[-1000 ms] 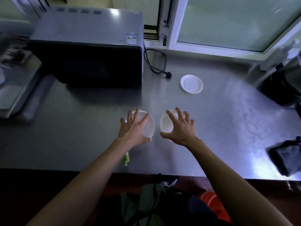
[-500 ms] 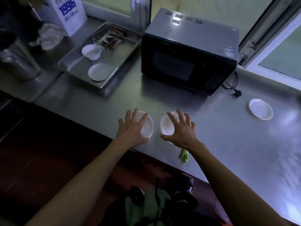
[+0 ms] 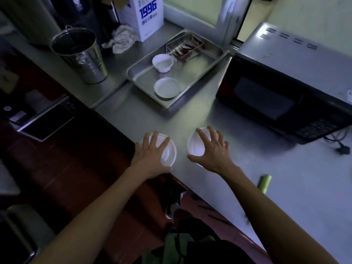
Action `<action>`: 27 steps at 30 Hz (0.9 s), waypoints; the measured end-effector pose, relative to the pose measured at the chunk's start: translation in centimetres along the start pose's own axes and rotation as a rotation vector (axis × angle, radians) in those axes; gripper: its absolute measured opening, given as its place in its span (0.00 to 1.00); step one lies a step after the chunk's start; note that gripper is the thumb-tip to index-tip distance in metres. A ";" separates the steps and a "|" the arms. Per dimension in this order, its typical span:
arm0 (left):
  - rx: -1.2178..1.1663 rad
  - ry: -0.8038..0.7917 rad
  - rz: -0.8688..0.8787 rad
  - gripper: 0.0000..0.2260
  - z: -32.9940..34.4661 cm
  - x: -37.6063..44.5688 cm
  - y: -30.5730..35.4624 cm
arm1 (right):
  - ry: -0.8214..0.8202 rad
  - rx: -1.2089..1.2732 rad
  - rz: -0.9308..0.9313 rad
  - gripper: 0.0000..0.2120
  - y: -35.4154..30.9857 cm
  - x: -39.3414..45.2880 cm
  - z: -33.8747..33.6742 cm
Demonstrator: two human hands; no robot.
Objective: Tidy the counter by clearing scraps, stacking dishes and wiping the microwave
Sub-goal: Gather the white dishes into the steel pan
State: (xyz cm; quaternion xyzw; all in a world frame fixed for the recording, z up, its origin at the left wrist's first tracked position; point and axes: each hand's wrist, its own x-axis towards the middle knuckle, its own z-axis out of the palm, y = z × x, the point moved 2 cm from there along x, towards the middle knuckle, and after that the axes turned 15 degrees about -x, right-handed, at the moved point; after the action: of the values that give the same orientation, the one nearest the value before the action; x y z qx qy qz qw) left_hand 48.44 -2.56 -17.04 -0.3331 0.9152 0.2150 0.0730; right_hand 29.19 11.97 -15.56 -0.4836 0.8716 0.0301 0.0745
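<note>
White dishes (image 3: 168, 153) under both hands (image 3: 150, 161), counter (image 3: 285, 168) edge

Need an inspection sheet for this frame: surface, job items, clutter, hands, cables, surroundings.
Surface: steel counter, bare in the middle.
Job's things: two white dishes at the near edge, left dish and right dish; a white bowl and white plate in the steel tray; microwave, door closed.
Clutter: green vegetable scrap near the right forearm; crumpled rag.
Hands: left hand and right hand, fingers spread over one dish each.
Cables: microwave cord and plug, loose on the counter.
Surroundings: metal bucket, box marked 1996.
</note>
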 end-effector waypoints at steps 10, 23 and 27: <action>0.005 -0.040 -0.028 0.50 -4.8 10.3 -2.6 | -0.037 0.003 -0.021 0.50 -1.4 10.7 -0.6; -0.081 0.013 -0.027 0.50 -9.9 20.7 -3.2 | -0.001 0.059 0.074 0.49 -0.7 18.9 -2.2; -0.080 0.002 -0.022 0.50 -10.9 23.9 -4.1 | -0.009 0.078 0.149 0.49 -0.4 20.6 -2.5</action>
State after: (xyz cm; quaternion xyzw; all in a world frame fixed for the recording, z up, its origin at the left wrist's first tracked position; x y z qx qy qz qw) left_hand 32.83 -24.01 -15.24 -0.3459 0.9023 0.2501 0.0612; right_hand 18.50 -5.80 -16.33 -0.4141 0.9053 0.0040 0.0949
